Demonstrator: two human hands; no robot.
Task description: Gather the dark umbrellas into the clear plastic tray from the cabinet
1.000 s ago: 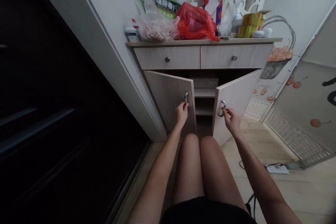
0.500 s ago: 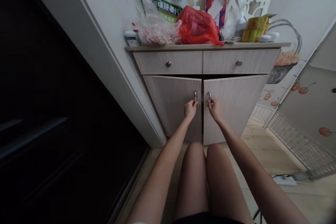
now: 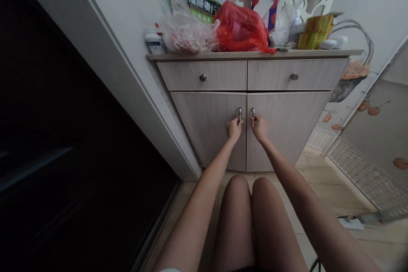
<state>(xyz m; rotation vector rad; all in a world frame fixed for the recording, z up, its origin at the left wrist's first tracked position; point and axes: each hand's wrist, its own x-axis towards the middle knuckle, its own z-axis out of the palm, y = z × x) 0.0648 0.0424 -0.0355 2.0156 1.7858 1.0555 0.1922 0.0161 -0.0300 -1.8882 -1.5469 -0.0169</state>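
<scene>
Hands [image 3: 235, 128] grip metal handles [image 3: 240, 111] on two cabinet doors [image 3: 207, 123].

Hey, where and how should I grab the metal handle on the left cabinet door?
Probably by its upright middle, coming from the front with fingers hooked behind it: the handle looks like a narrow, vertical bow standing out from the left door. The left hand is at its lower part, the upper curve showing above.

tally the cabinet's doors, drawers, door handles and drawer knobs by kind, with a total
Doors: 2
Drawers: 2
Door handles: 2
Drawer knobs: 2
Total: 8
</scene>
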